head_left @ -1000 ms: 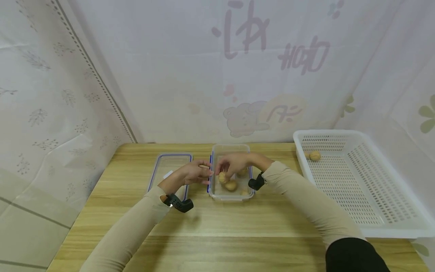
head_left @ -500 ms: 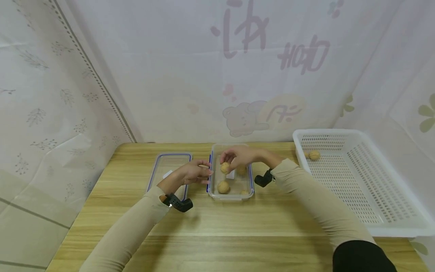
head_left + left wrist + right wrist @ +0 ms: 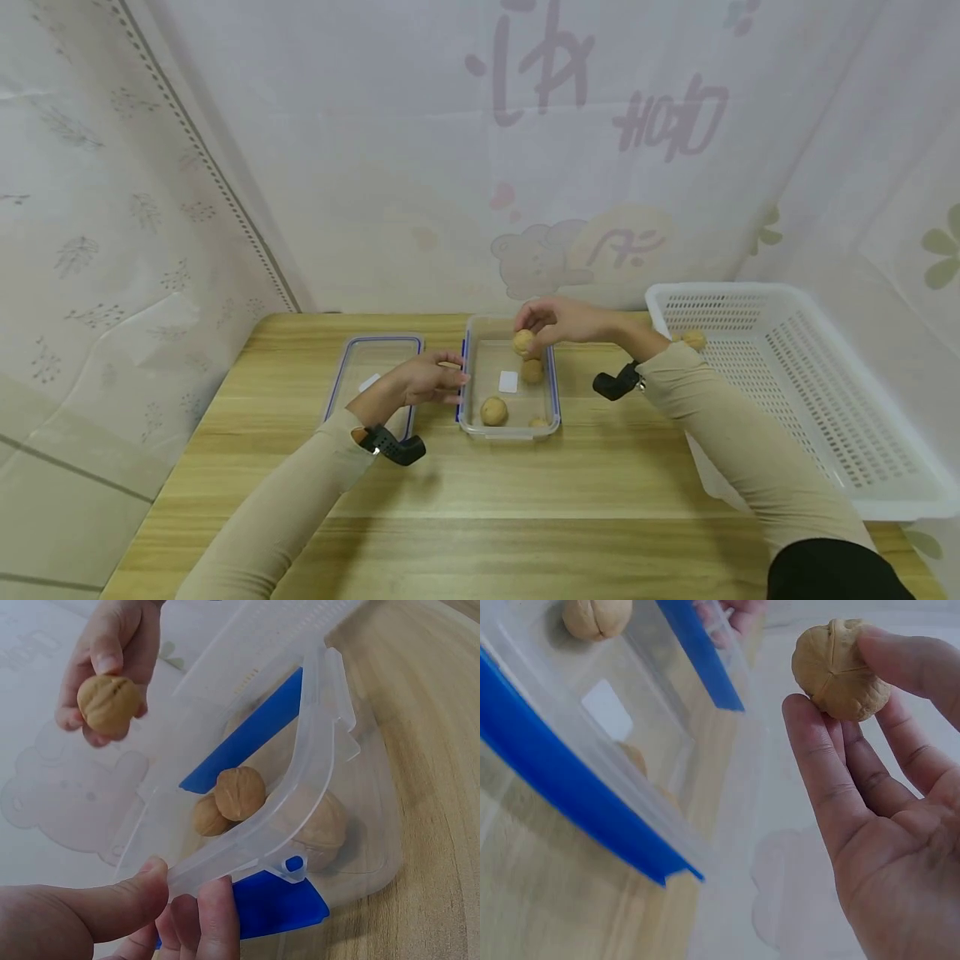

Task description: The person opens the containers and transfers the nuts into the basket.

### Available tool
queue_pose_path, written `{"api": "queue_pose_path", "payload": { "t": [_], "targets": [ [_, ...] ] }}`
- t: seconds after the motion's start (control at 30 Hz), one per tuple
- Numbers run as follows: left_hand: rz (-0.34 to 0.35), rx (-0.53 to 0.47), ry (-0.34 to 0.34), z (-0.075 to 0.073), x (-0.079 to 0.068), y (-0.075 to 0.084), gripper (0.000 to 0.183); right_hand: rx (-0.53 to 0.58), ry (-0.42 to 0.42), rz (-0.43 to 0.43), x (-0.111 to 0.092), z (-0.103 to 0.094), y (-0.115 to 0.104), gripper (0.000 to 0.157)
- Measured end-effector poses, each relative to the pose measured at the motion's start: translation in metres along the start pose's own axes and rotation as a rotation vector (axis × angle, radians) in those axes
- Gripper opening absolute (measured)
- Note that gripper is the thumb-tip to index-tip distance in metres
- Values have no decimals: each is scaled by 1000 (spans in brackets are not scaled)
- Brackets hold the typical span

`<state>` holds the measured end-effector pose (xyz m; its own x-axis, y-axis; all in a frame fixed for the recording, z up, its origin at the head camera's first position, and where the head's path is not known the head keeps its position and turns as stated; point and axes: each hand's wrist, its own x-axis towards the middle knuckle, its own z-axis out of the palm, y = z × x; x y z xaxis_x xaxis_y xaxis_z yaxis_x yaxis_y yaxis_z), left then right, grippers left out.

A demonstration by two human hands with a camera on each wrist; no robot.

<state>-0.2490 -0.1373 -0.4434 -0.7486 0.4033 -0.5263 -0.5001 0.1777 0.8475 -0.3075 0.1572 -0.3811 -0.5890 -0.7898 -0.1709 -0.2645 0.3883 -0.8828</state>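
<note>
My right hand (image 3: 570, 320) pinches a walnut (image 3: 841, 671) between thumb and fingertips, raised over the far right part of a clear plastic food box (image 3: 486, 358) with blue side latches. Inside the box, one walnut (image 3: 493, 411) lies near the front and another (image 3: 532, 372) by the right wall; part of a further walnut (image 3: 539, 422) shows at the front right corner. At the box's left side, my left hand (image 3: 427, 379) holds the rim, its thumb on the edge and its fingers by the blue latch (image 3: 277, 902), as the left wrist view shows.
The box's lid (image 3: 381, 354) with a blue seal lies flat on the wooden table (image 3: 480, 542), left of the box. At the right stands a white perforated basket (image 3: 885, 505), with a walnut (image 3: 695, 339) near its far left corner. A printed cloth (image 3: 375, 167) hangs behind.
My right hand has lifted a walnut from the box's near left part and carried it up, back and to the right. One walnut inside has shifted left. The left hand stays at the rim.
</note>
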Motion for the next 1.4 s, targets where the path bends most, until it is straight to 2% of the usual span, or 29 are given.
{"api": "queue_pose_path", "payload": {
  "t": [0.37,0.7,0.97,1.4],
  "targets": [
    [8,0,-8,0,-1,1,52,21,130,56,-47,-31,1,36],
    [14,-6,-16,0,-1,0,50,22,242,99,-85,-59,12,38],
    [14,0,-9,0,0,0,50,65,310,81,-114,-73,25,34],
    [12,-7,-11,0,1,0,51,101,432,114,-160,-91,50,34]
  ]
}}
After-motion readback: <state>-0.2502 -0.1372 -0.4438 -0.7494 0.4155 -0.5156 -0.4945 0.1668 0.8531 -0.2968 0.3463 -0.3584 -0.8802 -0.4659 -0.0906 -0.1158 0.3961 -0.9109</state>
